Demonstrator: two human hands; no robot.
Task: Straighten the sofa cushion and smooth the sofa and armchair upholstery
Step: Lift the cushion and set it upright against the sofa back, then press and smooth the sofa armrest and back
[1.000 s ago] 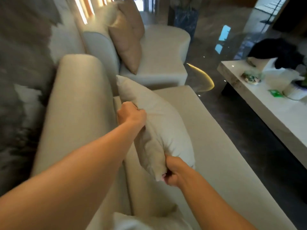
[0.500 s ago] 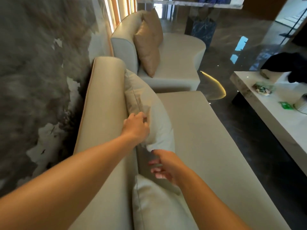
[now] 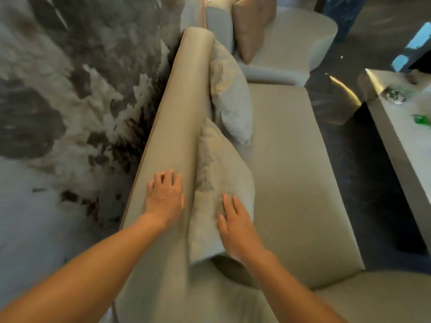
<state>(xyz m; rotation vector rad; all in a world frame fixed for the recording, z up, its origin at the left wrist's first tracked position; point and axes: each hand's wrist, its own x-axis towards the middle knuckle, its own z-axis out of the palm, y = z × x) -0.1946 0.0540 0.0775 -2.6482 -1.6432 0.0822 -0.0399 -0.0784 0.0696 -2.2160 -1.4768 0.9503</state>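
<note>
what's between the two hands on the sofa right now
In the head view, the near cushion's wrinkled left edge lies between the left hand, flat on the backrest, and the right hand.

One head-worn camera looks steeply down and forward along the sofa [image 3: 291, 159], close above both hands.

Sofa backrest [image 3: 177, 127]: pale beige, plain, with a thin tan piping line along its 9 o'clock edge. Seat [image 3: 291, 159]: same beige, unpatterned. Near cushion [image 3: 224, 183]: light grey-beige, mottled with darker grey shadowing down its seam. Far cushion [image 3: 231, 99]: pale grey-white, plain. Armchair [image 3: 286, 43] at 12 o'clock: off-white, carrying a tan-brown cushion [image 3: 251, 26]. Wall [image 3: 70, 89] at 9 o'clock: marbled, dark grey-brown patches over white. Floor [image 3: 363, 173]: dark, glossy. Desk [image 3: 401, 127] at 3 o'clock: white, with small green object [image 3: 422, 119].
</note>
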